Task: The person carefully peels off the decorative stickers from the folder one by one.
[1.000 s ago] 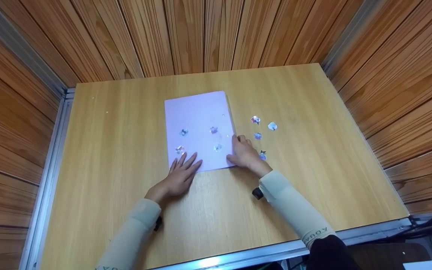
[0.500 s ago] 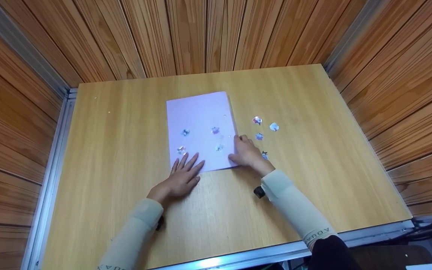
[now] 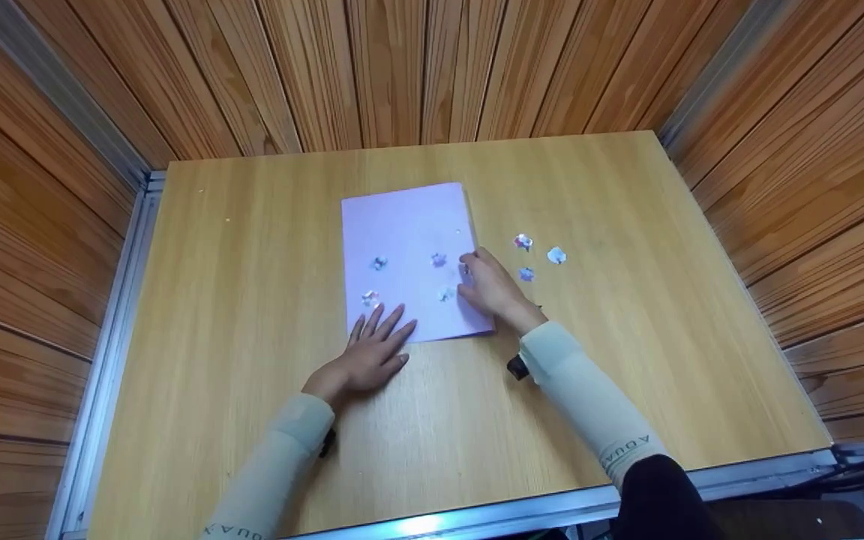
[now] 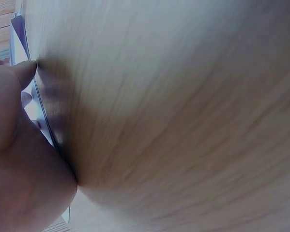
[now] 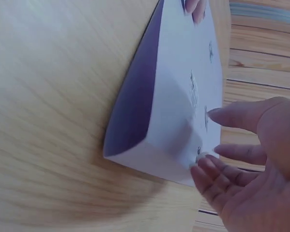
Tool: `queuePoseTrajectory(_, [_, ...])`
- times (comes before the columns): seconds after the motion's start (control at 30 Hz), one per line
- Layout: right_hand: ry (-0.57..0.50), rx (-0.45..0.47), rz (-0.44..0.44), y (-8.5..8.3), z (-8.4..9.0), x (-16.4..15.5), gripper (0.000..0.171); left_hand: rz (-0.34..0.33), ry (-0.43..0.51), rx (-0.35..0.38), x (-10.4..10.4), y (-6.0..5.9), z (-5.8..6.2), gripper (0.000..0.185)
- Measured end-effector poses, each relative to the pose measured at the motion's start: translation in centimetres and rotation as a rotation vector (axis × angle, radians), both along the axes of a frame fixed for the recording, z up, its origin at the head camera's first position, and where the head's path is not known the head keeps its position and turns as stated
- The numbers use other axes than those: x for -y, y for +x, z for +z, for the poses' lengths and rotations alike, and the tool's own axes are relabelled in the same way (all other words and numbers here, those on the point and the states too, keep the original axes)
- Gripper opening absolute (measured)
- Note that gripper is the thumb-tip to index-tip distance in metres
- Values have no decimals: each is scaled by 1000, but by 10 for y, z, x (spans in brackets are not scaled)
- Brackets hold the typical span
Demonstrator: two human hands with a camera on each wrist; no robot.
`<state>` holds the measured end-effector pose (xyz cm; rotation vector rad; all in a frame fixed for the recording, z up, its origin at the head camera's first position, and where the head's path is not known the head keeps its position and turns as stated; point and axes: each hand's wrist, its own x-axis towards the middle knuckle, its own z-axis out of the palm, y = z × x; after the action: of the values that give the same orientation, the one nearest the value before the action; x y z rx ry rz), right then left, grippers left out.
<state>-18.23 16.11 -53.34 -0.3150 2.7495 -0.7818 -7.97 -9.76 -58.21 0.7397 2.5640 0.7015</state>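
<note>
On the tan wooden table (image 3: 252, 285), a spread left hand (image 3: 364, 361) presumably steadies the near edge of the folded lilac paper card (image 3: 406, 221); the right hand (image 3: 496, 290) curves loosely at its right edge, thumb apart.

Card (image 3: 402, 225) is matt, smooth paper, small pcs (image 3: 523, 241) glossy & foil-like, tabletop (image 3: 252, 300) smooth wood-grain w/ slight sheen.
</note>
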Motion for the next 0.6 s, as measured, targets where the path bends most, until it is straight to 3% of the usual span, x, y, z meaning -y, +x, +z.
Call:
queuePoseTrajectory(0.2, [-51,53,18,-16,1,4,51,2,-8,-10,0,1,2,62])
queuePoseTrajectory(0.6, [61,10,149,-47,-4,19,47,-11,-23,4,1,2,0,62])
